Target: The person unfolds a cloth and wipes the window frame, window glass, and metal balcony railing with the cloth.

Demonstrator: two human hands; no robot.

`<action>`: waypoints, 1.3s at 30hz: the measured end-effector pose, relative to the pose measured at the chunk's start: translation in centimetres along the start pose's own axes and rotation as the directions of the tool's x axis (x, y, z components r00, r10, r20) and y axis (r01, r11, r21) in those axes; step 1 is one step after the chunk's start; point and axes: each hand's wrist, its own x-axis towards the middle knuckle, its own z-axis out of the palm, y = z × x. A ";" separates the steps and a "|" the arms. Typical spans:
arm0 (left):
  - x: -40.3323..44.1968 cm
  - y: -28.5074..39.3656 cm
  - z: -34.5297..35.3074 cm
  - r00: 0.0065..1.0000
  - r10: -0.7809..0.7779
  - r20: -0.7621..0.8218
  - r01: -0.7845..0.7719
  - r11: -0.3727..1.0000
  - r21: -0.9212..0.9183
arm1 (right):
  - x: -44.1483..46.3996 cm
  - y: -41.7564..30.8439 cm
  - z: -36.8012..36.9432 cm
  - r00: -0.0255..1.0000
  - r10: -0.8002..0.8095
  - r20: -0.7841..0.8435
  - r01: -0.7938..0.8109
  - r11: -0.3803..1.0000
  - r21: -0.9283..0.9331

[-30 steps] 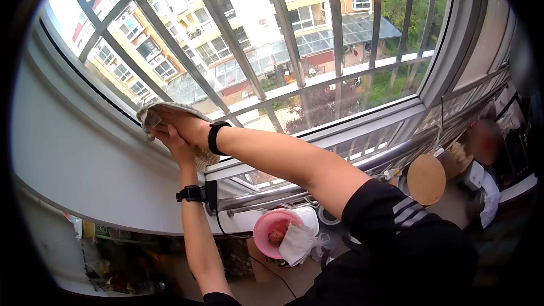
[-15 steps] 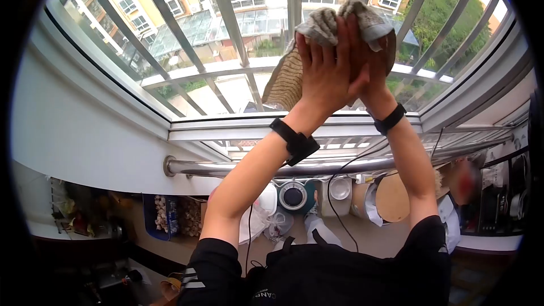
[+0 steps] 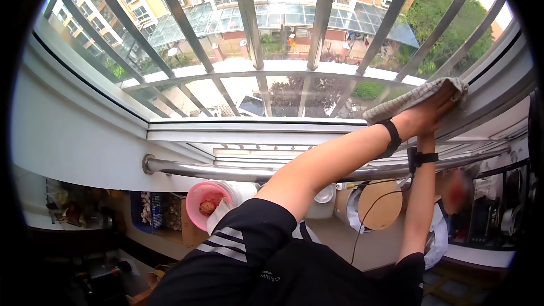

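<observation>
A striped beige cleaning cloth (image 3: pixel 405 102) lies bunched against the lower right corner of the window, where the glass meets the white frame (image 3: pixel 481 107). My left hand (image 3: pixel 422 118) reaches across to the right and presses on this cloth, its fingers bent over the upper end. Close below, my right hand (image 3: pixel 428 134) comes up from underneath and overlaps the left one; its fingers are hidden. Each wrist wears a black band. Metal bars (image 3: pixel 249 22) stand outside the window pane.
A steel rail (image 3: pixel 226 170) runs below the sill, under my arms. Beneath it are a pink bucket (image 3: pixel 195 207), a blue crate (image 3: pixel 148 218) of garlic-like bulbs, and a round wooden lid (image 3: pixel 381 204). A thin black cable (image 3: pixel 362 232) hangs in front. A stove-like black unit (image 3: pixel 493 204) stands right.
Both hands have moved right and down with the cloth, from the middle of the pane to its lower right corner. My body has shifted, and the pink bucket now shows.
</observation>
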 end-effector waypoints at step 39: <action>-40.2 7.5 -60.2 0.395 -0.610 -0.687 0.913 0.345 0.219 | -17.7 -75.6 14.2 0.374 -0.927 0.022 0.790 0.331 0.516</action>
